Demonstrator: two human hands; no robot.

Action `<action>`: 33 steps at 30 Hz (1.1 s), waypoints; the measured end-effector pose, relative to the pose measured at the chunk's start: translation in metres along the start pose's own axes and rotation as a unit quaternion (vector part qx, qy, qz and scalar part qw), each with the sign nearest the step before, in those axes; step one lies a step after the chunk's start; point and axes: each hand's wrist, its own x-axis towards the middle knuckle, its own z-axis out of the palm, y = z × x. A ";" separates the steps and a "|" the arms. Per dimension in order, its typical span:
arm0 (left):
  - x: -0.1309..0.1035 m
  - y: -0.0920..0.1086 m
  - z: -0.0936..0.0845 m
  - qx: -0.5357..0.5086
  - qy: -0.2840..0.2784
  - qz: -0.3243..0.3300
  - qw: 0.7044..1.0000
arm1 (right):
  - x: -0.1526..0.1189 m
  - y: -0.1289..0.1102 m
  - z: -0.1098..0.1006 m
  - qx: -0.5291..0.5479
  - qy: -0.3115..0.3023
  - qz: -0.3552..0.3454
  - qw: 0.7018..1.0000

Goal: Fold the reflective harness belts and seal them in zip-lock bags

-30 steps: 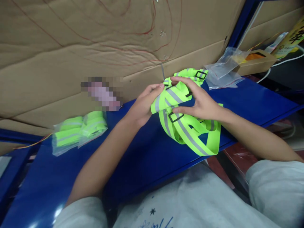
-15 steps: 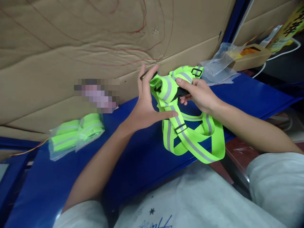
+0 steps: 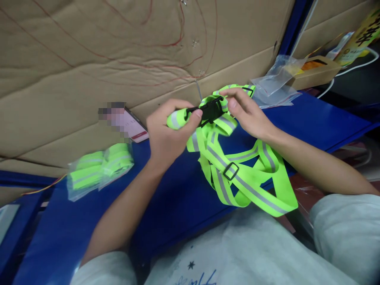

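A neon-yellow reflective strap vest [image 3: 252, 186] with grey stripes hangs in loops over the edge of the blue table. My left hand [image 3: 170, 130] is closed on its black side-release buckle [image 3: 211, 111], the thumb pressed on the near end and a folded bit of strap inside the fingers. At the buckle's other end, my right hand [image 3: 249, 111] holds the strap between thumb and curled fingers. Lower down, a black slide adjuster [image 3: 231, 171] sits on one strap. More of the vest lies behind my right fingers, against the cardboard.
A bagged, folded neon-yellow vest [image 3: 101, 166] lies to the left on the blue table [image 3: 166, 198]. Behind it a phone [image 3: 133, 126] leans on the cardboard wall [image 3: 74, 91]. Clear plastic bags [image 3: 274, 87] and a cardboard box [image 3: 317, 73] are at the back right.
My left hand has gone from spread fingers beside the vest to a grip on the buckle. My right hand has moved to the buckle's right end. The hanging loops have swung slightly lower and right.
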 end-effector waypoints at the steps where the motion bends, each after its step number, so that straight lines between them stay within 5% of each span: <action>1: 0.002 -0.002 0.000 -0.034 0.004 -0.035 0.999 | 0.000 -0.002 -0.002 -0.027 0.005 -0.034 0.999; 6: 0.013 -0.010 -0.001 -0.162 -0.098 -0.141 0.972 | -0.001 -0.006 -0.005 -0.020 -0.094 -0.065 0.993; 13: 0.036 -0.030 -0.056 0.025 -0.300 -0.110 0.947 | -0.001 -0.010 -0.010 0.039 -0.071 0.009 0.997; 18: 0.036 -0.025 -0.061 0.004 -0.195 -0.020 0.981 | -0.002 -0.010 -0.007 0.088 -0.054 0.045 0.994; 21: 0.028 -0.009 -0.043 -0.083 -0.276 0.008 0.958 | -0.004 -0.011 -0.003 0.067 -0.054 0.025 0.996; 25: 0.024 -0.002 -0.033 -0.067 -0.353 -0.030 0.933 | -0.002 -0.018 -0.011 0.050 -0.106 0.001 0.993; 29: 0.027 0.002 -0.049 -0.040 -0.292 -0.022 0.955 | 0.008 -0.030 -0.031 0.057 -0.235 -0.014 0.970; 33: 0.034 0.028 -0.074 0.059 -0.225 0.024 0.972 | 0.017 -0.049 -0.050 -0.014 -0.286 -0.034 0.958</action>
